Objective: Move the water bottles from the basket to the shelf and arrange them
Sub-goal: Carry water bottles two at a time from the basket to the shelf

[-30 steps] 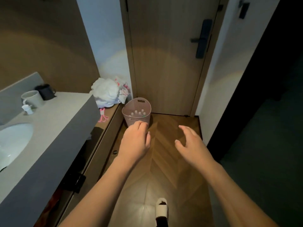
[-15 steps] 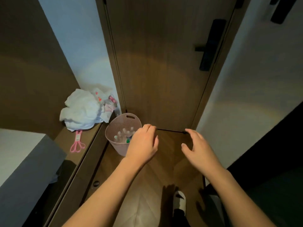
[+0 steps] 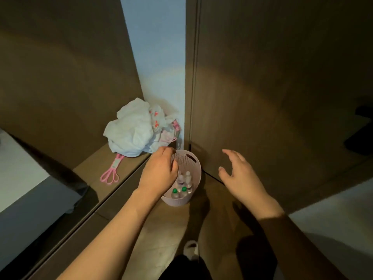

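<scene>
Because the bottles (image 3: 184,183) stand upright in the basket (image 3: 196,168) on the floor by the door, the left hand (image 3: 159,172) reaches down over the rim, fingers curled among the caps; whether it grips one cannot be told. Beside the basket, the right hand (image 3: 240,176) hovers spread and empty, likely for balance. Some bottles are clear with white caps, two with green. On the shelf (image 3: 90,168) lies a white bundle (image 3: 133,134).

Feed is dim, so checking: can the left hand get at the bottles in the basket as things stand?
Probably yes. The left hand is over the open-topped basket, fingers dipping toward the upright bottles. Nothing covers them; the right hand hangs clear beside it.
</scene>
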### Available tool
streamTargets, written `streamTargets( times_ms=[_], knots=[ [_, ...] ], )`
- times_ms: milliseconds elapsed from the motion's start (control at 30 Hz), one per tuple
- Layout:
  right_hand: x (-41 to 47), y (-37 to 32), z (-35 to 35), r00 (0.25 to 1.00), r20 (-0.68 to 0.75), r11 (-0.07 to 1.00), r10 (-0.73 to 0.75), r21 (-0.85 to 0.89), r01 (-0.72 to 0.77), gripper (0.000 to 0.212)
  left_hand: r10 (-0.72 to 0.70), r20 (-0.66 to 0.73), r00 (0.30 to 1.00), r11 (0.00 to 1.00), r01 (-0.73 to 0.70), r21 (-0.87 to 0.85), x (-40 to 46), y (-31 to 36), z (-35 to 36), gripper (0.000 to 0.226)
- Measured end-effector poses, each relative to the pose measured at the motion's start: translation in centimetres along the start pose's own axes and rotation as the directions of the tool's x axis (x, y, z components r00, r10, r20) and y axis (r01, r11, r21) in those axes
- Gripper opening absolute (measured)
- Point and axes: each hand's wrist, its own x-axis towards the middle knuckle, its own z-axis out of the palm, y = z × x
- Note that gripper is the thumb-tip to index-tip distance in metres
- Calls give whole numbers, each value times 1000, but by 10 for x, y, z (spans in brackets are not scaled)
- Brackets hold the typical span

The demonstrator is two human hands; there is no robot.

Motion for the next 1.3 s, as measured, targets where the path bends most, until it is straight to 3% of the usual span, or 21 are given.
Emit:
streamTargets(
  times_ms=[133,300,433,533,733,867,1067,1167,1300],
  knots=[
    [87,11,15,989,143,995,-44,-86,57,56,-211,100,972,976,215,-23,50,-43,45,32],
    [173,12,21,968,242,975,-62,-193,111,54,-312,191,931,943,328,-61,126,-56,87,31],
    [225,9,25,943,317,976,-103,-151,158,51,-383,290,877,903,421,-80,143,-67,102,26],
    [262,11,49,884,441,950,-156,-177,256,45,-454,347,821,864,501,-56,139,-90,108,23],
    [336,54,136,729,679,917,-87,-232,326,45,-620,249,744,765,643,-17,137,-129,149,20],
    [396,124,235,691,723,873,-27,-319,368,36,-588,306,748,790,613,18,152,-176,254,25],
    [450,247,417,648,760,793,-40,-370,484,44,-576,486,657,784,612,102,178,-273,470,39],
    [466,303,502,615,786,766,58,-430,478,48,-555,485,676,801,591,94,185,-320,564,42],
    [474,340,565,562,820,694,103,-464,550,40,-478,511,715,863,491,119,189,-356,629,50]
  ],
)
